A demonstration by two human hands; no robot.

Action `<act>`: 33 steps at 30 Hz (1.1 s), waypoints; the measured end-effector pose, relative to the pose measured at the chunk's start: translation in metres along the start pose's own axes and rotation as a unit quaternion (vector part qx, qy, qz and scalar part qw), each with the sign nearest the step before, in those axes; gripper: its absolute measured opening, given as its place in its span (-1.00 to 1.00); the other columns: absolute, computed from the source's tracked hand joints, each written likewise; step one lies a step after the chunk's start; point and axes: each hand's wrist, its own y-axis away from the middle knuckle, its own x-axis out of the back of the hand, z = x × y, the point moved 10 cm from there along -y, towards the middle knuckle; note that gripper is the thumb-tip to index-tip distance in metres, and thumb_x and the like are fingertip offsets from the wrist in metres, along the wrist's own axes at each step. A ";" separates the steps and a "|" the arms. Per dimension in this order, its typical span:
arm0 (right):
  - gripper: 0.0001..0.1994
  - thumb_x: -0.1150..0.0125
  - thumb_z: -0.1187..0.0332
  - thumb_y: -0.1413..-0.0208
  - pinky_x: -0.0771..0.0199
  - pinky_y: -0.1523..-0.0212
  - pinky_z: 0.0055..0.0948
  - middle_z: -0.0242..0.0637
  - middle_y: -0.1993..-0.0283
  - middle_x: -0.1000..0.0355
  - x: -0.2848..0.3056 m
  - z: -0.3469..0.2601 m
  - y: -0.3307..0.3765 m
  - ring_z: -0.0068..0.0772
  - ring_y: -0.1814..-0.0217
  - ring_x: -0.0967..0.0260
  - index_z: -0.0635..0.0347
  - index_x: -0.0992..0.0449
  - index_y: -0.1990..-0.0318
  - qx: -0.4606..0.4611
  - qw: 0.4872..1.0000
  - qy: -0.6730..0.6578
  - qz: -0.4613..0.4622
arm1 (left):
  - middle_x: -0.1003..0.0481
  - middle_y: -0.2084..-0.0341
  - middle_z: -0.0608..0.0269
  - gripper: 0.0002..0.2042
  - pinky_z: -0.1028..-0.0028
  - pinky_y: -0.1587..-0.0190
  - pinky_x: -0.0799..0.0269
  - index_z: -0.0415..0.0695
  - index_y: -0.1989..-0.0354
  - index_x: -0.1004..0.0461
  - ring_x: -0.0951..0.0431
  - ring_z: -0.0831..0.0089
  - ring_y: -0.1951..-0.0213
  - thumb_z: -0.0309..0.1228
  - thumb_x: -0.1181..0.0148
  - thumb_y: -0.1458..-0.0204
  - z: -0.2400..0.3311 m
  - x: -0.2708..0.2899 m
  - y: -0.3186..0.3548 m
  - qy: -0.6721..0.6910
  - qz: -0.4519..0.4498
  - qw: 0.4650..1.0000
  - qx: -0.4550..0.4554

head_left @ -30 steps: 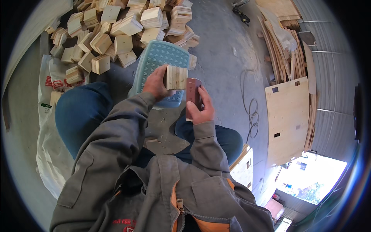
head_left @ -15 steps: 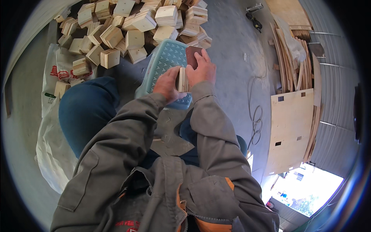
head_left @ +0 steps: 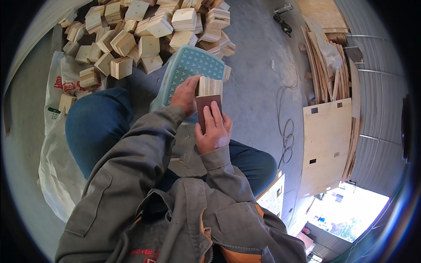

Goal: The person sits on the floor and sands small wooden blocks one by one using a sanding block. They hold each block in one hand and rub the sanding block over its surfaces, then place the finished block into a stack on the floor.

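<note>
The left hand (head_left: 184, 94) is closed around a small plywood block (head_left: 209, 86), thumb on one face and fingers hidden behind the other, holding it upright just above the far end of a turquoise plastic stool (head_left: 188, 72). The right hand (head_left: 213, 129) presses a dark brown sanding pad (head_left: 207, 109) flat against the near side of the block, fingers laid together along the pad's back, thumb out of sight.

As a judgement, the sanding looks to be in its early or middle part: only this one block is in hand, while a large heap of like wooden blocks (head_left: 149, 30) lies beyond the left hand, past the stool (which of them are already smoothed cannot be told from here).

Room for movement is fair. To the right of the right hand the concrete floor (head_left: 258, 65) lies open as far as a coiled cable (head_left: 286, 131) and leaning plywood sheets (head_left: 326, 149), both well apart. Left of the left hand the person's knee (head_left: 94, 122) and a white sack (head_left: 57, 144) crowd in, and the stool's rim sits just under the block
</note>
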 end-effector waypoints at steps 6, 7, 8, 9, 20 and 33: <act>-0.40 -0.45 0.37 0.02 -0.43 -0.35 -0.01 -0.32 -0.51 -0.37 -0.013 -0.003 -0.050 0.12 -0.30 -0.34 0.05 -0.60 -0.29 -0.016 1.000 0.024 0.002 | -0.51 -0.20 0.00 -0.34 0.10 -0.23 -0.50 -0.05 -0.34 -0.37 -0.54 -0.10 -0.20 -0.40 -0.45 -0.01 -0.022 -0.007 -0.002 0.024 0.004 1.000 0.012; -0.40 -0.44 0.36 0.01 -0.43 -0.35 -0.03 -0.33 -0.51 -0.38 -0.018 -0.002 -0.067 0.11 -0.30 -0.34 0.05 -0.60 -0.29 -0.023 1.000 0.017 0.000 | -0.51 -0.21 0.00 -0.34 0.10 -0.24 -0.50 -0.05 -0.34 -0.37 -0.54 -0.09 -0.20 -0.40 -0.45 0.00 -0.024 -0.008 -0.003 0.032 -0.001 0.999 0.024; -0.41 -0.43 0.36 0.00 -0.43 -0.36 -0.05 -0.34 -0.51 -0.38 -0.024 0.000 -0.082 0.09 -0.30 -0.34 0.05 -0.60 -0.29 -0.031 0.999 0.010 -0.003 | -0.51 -0.21 0.01 -0.34 0.10 -0.24 -0.49 -0.04 -0.34 -0.38 -0.53 -0.08 -0.21 -0.40 -0.45 0.00 -0.022 -0.005 -0.001 0.034 0.006 0.999 0.011; -0.41 -0.42 0.35 -0.01 -0.43 -0.36 -0.08 -0.35 -0.51 -0.38 -0.030 0.004 -0.098 0.08 -0.30 -0.34 0.05 -0.60 -0.29 -0.039 0.999 0.015 -0.006 | -0.51 -0.21 0.02 -0.34 0.10 -0.24 -0.48 -0.04 -0.35 -0.38 -0.53 -0.07 -0.21 -0.40 -0.44 0.00 -0.011 -0.002 0.000 0.039 0.011 0.999 -0.002; -0.36 -0.44 0.34 0.01 -0.42 -0.36 -0.08 -0.30 -0.54 -0.35 -0.031 0.011 -0.077 0.09 -0.28 -0.34 0.06 -0.56 -0.34 -0.039 0.999 -0.007 -0.006 | -0.50 -0.22 0.02 -0.36 0.10 -0.24 -0.45 -0.03 -0.33 -0.38 -0.51 -0.06 -0.23 -0.44 -0.42 -0.01 -0.012 -0.001 -0.001 0.010 0.014 1.000 -0.006; -0.36 -0.48 0.37 0.06 -0.44 -0.32 0.02 -0.29 -0.51 -0.37 -0.013 0.016 -0.031 0.12 -0.26 -0.36 0.07 -0.59 -0.30 -0.019 0.999 -0.040 0.017 | -0.52 -0.19 -0.02 -0.32 0.09 -0.25 -0.47 -0.04 -0.35 -0.36 -0.54 -0.12 -0.20 -0.42 -0.47 -0.01 -0.007 -0.002 -0.001 0.010 0.006 1.000 0.017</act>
